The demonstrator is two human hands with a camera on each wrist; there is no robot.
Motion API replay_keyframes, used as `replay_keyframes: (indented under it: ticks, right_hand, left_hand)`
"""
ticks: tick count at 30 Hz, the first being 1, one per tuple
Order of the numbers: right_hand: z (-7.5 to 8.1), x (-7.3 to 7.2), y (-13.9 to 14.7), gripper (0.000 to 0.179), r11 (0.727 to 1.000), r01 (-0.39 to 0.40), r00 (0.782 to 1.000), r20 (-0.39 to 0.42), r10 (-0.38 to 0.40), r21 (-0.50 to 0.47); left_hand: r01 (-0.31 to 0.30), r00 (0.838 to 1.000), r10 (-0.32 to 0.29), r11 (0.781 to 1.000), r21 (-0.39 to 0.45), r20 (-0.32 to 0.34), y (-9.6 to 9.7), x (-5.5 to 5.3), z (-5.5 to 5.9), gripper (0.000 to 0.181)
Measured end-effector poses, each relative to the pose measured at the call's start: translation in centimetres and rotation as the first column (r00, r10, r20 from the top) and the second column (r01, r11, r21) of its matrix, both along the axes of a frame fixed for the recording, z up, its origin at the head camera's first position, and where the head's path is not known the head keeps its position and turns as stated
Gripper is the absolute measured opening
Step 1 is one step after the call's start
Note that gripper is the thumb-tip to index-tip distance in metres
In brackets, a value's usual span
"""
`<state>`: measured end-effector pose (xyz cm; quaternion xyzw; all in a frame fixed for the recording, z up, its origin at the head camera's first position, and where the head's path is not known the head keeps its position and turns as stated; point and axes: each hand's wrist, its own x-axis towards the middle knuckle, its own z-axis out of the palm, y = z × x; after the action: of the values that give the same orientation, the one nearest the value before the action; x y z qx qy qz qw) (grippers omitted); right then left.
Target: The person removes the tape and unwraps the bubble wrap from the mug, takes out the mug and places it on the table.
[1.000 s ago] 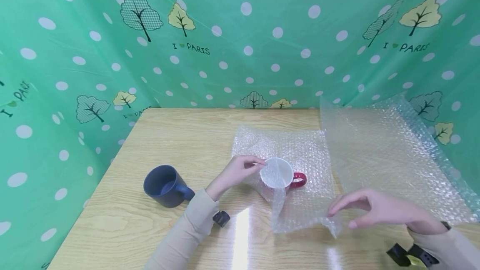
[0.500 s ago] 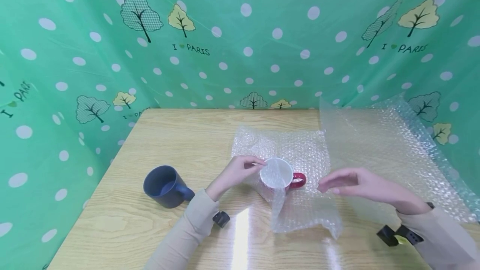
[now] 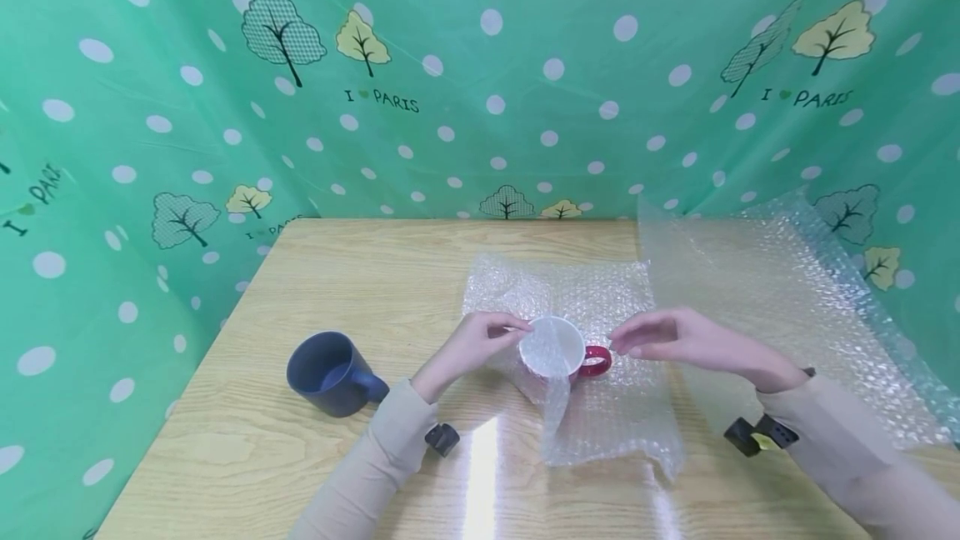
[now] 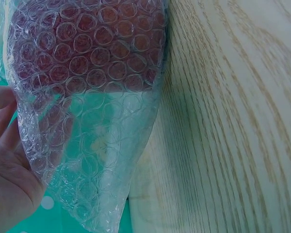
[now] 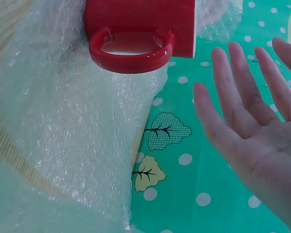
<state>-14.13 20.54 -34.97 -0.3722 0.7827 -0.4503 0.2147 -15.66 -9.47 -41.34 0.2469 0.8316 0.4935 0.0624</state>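
A red mug [image 5: 140, 24] with a white inside stands on a sheet of bubble wrap [image 3: 615, 415], its handle [image 3: 596, 361] towards the right. One flap of the wrap is raised against the mug's left side and folds over part of its mouth. With bent fingers my left hand [image 3: 480, 348] holds that flap at the mug's rim; in the left wrist view the hand [image 4: 12, 170] shows beside the raised wrap [image 4: 92, 82], through which the red mug shows. My right hand [image 3: 686, 340] hovers just right of the handle, fingers spread in the right wrist view and nothing in them.
A dark blue mug [image 3: 330, 373] stands to the left on the wooden table [image 3: 375, 265]. A second, larger bubble wrap sheet [image 3: 742, 298] lies at the right and reaches past the table edge. Behind hangs a green dotted curtain [image 3: 480, 107].
My right hand has left the wrap's near right corner and moved up and left, towards the red mug's handle. The left hand and both mugs have stayed in place.
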Motion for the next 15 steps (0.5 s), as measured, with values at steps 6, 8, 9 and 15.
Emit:
replay_keyframes:
  ticks: [6, 8, 9, 15]
  right_hand:
    - [-0.1, -0.5, -0.9, 0.030, 0.995, 0.081, 0.997, -0.007, -0.081, 0.059]
    - [-0.2, -0.7, -1.2, 0.030, 0.993, 0.102, 0.995, -0.017, -0.101, 0.065]
    - [-0.3, -0.8, -1.4, 0.030, 0.991, 0.114, 0.993, -0.017, -0.113, 0.068]
    - [-0.8, -1.5, -2.2, 0.033, 0.990, 0.132, 0.991, 0.005, -0.133, 0.050]
  left_hand:
    - [0.000, 1.000, 0.000, 1.000, 0.004, 0.007, 0.0, 0.1, 0.0, 0.017]
    - [0.003, 1.000, -0.003, 1.000, 0.007, 0.003, 0.0, 0.1, 0.0, 0.017]
    - [0.003, 1.000, -0.003, 1.000, 0.008, 0.002, 0.0, 0.0, 0.0, 0.017]
    - [-0.001, 1.000, 0.001, 1.000, 0.012, 0.004, 0.0, 0.1, 0.0, 0.017]
